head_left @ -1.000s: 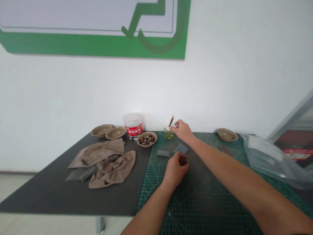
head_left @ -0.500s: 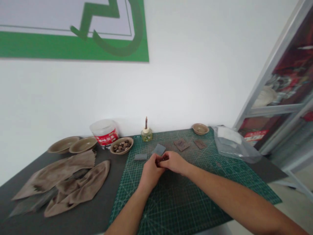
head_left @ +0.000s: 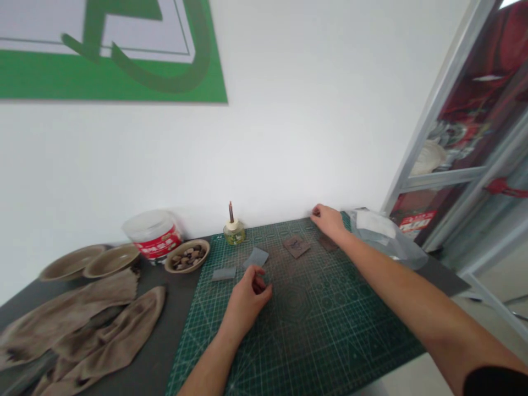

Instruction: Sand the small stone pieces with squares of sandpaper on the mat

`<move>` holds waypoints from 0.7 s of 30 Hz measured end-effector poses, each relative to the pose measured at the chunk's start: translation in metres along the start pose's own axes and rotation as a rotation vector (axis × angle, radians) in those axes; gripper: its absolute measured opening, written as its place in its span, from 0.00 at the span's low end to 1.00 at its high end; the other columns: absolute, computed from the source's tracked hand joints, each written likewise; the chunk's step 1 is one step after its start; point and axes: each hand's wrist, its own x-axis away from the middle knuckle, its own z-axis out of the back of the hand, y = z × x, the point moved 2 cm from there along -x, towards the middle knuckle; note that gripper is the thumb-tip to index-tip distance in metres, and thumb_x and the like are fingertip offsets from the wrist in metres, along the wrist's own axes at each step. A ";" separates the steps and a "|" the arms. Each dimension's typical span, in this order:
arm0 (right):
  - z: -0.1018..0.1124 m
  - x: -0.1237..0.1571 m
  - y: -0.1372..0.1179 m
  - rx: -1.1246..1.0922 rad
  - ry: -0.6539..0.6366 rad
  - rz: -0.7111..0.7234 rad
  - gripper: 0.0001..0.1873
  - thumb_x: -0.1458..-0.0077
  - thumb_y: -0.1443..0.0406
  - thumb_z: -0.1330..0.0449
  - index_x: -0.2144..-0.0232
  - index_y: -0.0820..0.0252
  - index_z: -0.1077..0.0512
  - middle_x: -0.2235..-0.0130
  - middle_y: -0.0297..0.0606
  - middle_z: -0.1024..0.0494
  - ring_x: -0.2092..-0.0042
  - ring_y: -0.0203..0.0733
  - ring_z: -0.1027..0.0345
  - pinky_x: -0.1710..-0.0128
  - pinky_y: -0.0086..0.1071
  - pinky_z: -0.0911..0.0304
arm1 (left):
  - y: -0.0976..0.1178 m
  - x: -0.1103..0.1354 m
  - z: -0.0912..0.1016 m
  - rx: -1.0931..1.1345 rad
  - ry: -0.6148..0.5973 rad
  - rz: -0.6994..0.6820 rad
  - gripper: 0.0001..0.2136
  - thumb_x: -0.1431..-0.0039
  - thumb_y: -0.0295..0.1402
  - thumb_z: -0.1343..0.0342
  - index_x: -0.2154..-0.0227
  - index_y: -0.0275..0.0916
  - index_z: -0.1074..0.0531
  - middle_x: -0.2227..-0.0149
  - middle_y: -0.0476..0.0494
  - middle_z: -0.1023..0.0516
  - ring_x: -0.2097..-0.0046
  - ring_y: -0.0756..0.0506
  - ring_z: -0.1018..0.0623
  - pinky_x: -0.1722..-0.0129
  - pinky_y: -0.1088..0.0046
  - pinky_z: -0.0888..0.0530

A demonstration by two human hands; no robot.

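My left hand [head_left: 246, 300] hovers over the green cutting mat [head_left: 330, 324], fingers loosely curled and thumb apart, with nothing visible in it. Just beyond its fingertips lies a grey abrasive-looking sheet [head_left: 256, 257], with a second grey piece [head_left: 224, 274] to the left. My right hand [head_left: 329, 221] reaches to the mat's back edge by the wall, fingers pressed together. It covers the spot of the small bowl, and what it grips, if anything, is hidden. Nearest to its wrist is a small brown square [head_left: 327, 243]; a larger brown square [head_left: 296, 246] with a dark marking lies to the left.
A bowl of stones [head_left: 187, 256], a clear tub with red label [head_left: 153, 236] and a small glass bottle [head_left: 234, 232] line the wall. Two shallow bowls [head_left: 74, 263] and crumpled brown cloths [head_left: 111, 330] lie left. A plastic bag [head_left: 385, 236] sits right, near a metal-framed glass cabinet [head_left: 437, 137].
My hands, together over the mat before, have separated. My right hand has moved right and away to the back edge; my left stays near the grey sheet, its fingers loosened. The view has shifted right.
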 end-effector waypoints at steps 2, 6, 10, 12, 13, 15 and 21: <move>0.005 -0.021 0.021 0.098 -0.007 -0.062 0.12 0.40 0.65 0.42 0.55 0.62 0.26 0.52 0.51 0.23 0.48 0.51 0.32 0.49 0.41 0.38 | 0.001 0.000 0.000 -0.002 -0.004 0.008 0.11 0.47 0.35 0.43 0.61 0.42 0.33 0.75 0.55 0.30 0.73 0.48 0.28 0.71 0.74 0.34; -0.006 -0.038 0.050 0.235 -0.100 -0.131 0.17 0.37 0.60 0.42 0.49 0.61 0.31 0.48 0.44 0.28 0.51 0.46 0.30 0.52 0.45 0.31 | -0.001 -0.001 0.000 -0.025 -0.013 0.017 0.09 0.46 0.34 0.43 0.62 0.42 0.33 0.75 0.54 0.30 0.72 0.48 0.28 0.71 0.75 0.35; -0.017 -0.046 0.060 0.311 -0.165 -0.154 0.18 0.37 0.60 0.42 0.48 0.61 0.32 0.47 0.44 0.29 0.51 0.46 0.30 0.53 0.45 0.30 | -0.002 -0.001 -0.001 -0.028 -0.020 0.019 0.08 0.45 0.33 0.44 0.62 0.42 0.33 0.75 0.55 0.31 0.73 0.49 0.29 0.72 0.75 0.36; -0.017 -0.050 0.060 0.338 -0.182 -0.152 0.17 0.37 0.60 0.42 0.48 0.61 0.32 0.48 0.44 0.28 0.52 0.46 0.30 0.53 0.45 0.30 | -0.001 0.000 -0.002 -0.030 -0.021 0.022 0.08 0.46 0.32 0.44 0.62 0.42 0.33 0.75 0.55 0.31 0.72 0.49 0.29 0.72 0.76 0.36; -0.015 -0.051 0.059 0.349 -0.186 -0.147 0.17 0.37 0.60 0.41 0.50 0.62 0.30 0.49 0.44 0.27 0.52 0.45 0.29 0.53 0.44 0.31 | 0.000 0.000 -0.002 -0.033 -0.025 0.023 0.08 0.46 0.32 0.44 0.62 0.41 0.33 0.75 0.54 0.31 0.72 0.49 0.29 0.71 0.76 0.36; -0.009 -0.053 0.054 0.365 -0.183 -0.130 0.13 0.41 0.62 0.38 0.57 0.66 0.26 0.55 0.49 0.24 0.55 0.48 0.28 0.55 0.42 0.32 | 0.001 0.001 -0.002 -0.049 -0.030 0.024 0.08 0.46 0.32 0.44 0.62 0.41 0.33 0.75 0.54 0.30 0.72 0.49 0.29 0.72 0.76 0.37; 0.002 -0.037 -0.007 0.345 -0.041 0.089 0.14 0.44 0.67 0.43 0.58 0.70 0.25 0.56 0.61 0.23 0.51 0.57 0.30 0.54 0.43 0.38 | 0.004 0.004 -0.002 -0.171 -0.079 -0.041 0.07 0.47 0.24 0.50 0.67 0.39 0.30 0.71 0.49 0.26 0.68 0.48 0.27 0.68 0.75 0.36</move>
